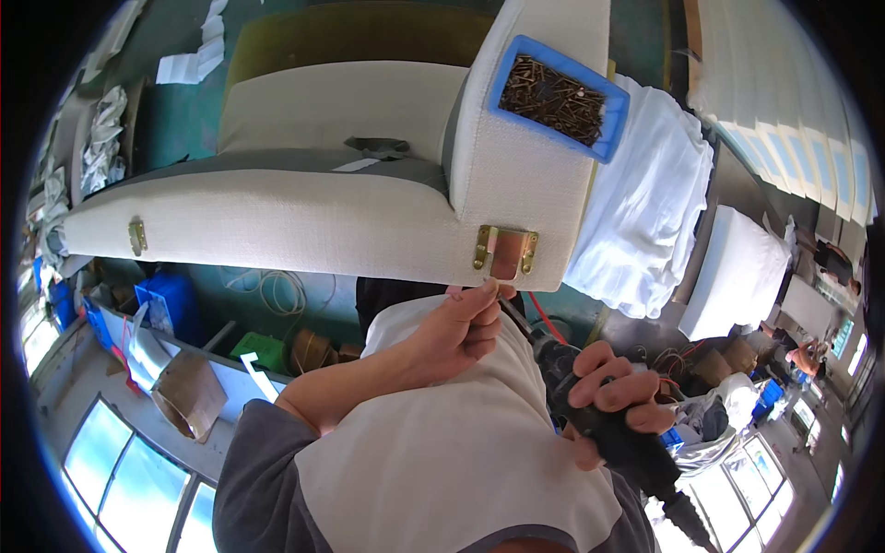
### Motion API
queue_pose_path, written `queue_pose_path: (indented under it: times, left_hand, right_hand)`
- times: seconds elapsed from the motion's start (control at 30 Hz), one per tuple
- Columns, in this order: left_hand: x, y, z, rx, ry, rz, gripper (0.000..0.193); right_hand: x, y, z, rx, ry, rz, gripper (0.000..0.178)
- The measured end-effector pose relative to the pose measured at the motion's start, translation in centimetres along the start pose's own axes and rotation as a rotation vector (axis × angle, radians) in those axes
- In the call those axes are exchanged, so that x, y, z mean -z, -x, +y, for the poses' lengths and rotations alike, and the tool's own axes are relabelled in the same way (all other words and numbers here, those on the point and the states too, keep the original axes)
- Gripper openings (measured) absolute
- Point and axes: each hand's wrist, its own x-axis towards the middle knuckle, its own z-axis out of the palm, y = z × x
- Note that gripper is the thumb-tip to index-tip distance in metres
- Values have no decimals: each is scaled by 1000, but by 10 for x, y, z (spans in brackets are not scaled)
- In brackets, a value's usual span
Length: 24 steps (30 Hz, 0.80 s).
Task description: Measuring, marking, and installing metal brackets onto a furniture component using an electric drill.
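My right hand (619,398) is wrapped around a black power screwdriver (604,419), its cord trailing off at the lower right. The driver's thin front end slants up and left to my left hand (468,323). There the thumb and fingers are pinched together just below a brass-coloured metal bracket (505,251); whatever sits between the fingertips is too small to make out. The bracket lies against the front of a cream upholstered sofa piece (304,217), at the base of its arm. On top of that arm rests a blue plastic tray (513,55) holding many loose screws (553,100).
A smaller brass fitting (137,237) is on the sofa's left end. Grey fabric scraps (378,147) lie on the seat. White cloth (636,203) covers something to the right. Behind stand blue bins (171,309) and a cardboard tube (187,396). Other people (807,358) are far right.
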Motion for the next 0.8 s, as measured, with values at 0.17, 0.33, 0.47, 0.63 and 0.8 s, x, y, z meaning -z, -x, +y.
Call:
queue_pose_path:
  times: [0.17, 0.33, 0.47, 0.63, 0.8]
  left_hand:
    - [9, -7, 2, -24, 67, -84, 29]
    - [17, -13, 3, -16, 125, -101, 26]
    - [23, -17, 3, -13, 142, -154, 30]
    - [19, -15, 2, 2, 148, -143, 28]
    - [34, 6, 0, 55, -59, -86, 23]
  right_hand:
    - [-9, -14, -1, -83, 72, -169, 52]
    - [-13, -16, 6, -137, 126, -179, 55]
    - [-17, -15, 9, -156, 155, -179, 56]
    - [-22, -27, 16, -173, 154, -185, 51]
    - [-27, -44, 21, -249, 148, -302, 46]
